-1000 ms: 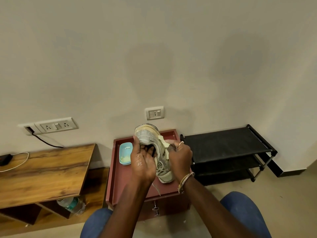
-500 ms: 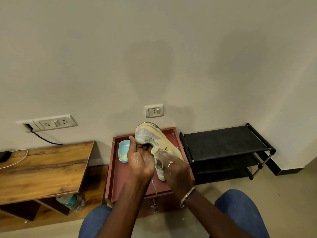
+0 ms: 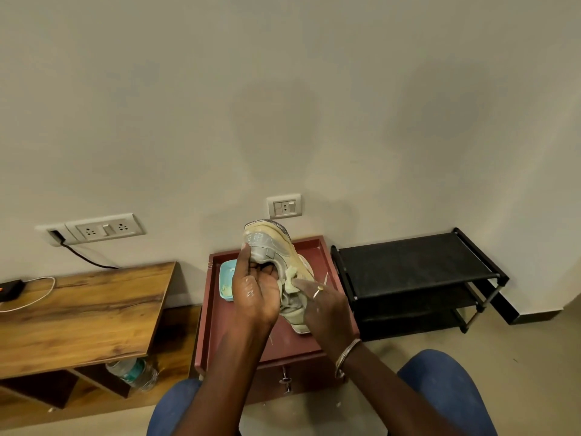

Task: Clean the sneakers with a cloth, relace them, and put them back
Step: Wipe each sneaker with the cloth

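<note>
- Pressing a small cloth (image 3: 290, 280) onto the sneaker (image 3: 276, 256), the right hand (image 3: 323, 305) has shifted from gripping to wiping.
- The heel opening is clasped by the left hand (image 3: 256, 294).
- The sneaker is held above the red tray (image 3: 317, 247), twelve o'clock of the knees; cleaning is judged ongoing.

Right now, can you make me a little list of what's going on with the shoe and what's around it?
Shoe: one pale sneaker, held up above the red tray table
Left hand: holds the sneaker, fingers in its opening
Right hand: presses a small cloth against the sneaker's side
Lace: a loose end sticks out by the right hand
Blue dish: on the tray table, left of the sneaker
Shoe rack: black, on the right, no shoes visible on it
Wooden desk: on the left
</note>
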